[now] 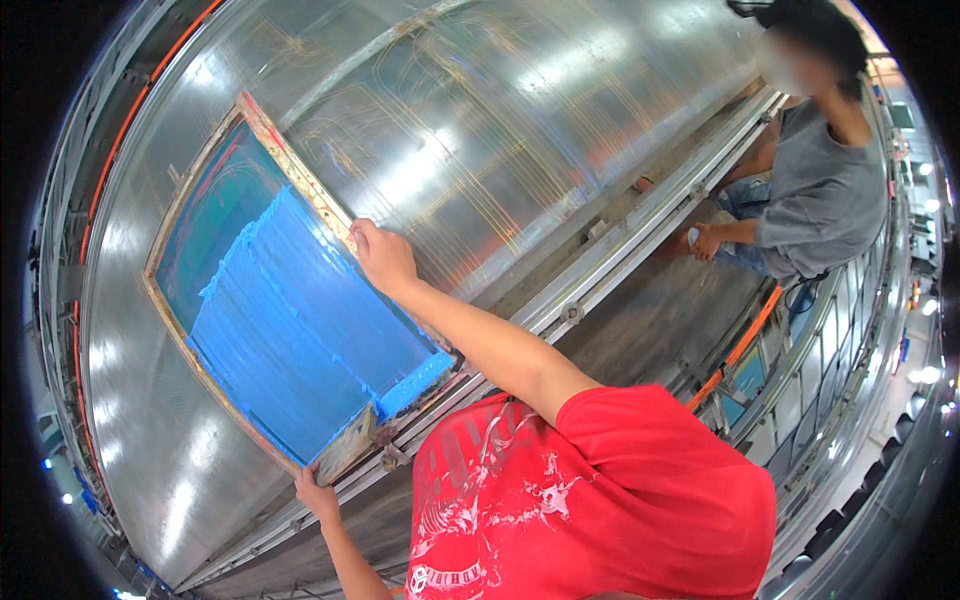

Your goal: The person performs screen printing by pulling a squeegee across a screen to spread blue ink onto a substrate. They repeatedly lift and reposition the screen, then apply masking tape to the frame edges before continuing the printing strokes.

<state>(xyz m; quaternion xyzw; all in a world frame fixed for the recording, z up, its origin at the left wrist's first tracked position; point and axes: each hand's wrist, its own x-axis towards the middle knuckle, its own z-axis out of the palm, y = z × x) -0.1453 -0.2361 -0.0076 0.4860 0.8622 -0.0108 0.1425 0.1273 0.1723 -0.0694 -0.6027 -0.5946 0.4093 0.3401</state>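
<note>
Two hands are gripping a wooden-framed printing screen (285, 300) on the shiny metal table (480, 130).
I am watching the left hand (316, 493) curling round the frame's near corner, the right hand (382, 256) closing over its far edge; blue ink (300, 330) is covering the mesh. Farther off, a person in a grey shirt (815, 195) is sitting beside the table rail (640, 225).
</note>
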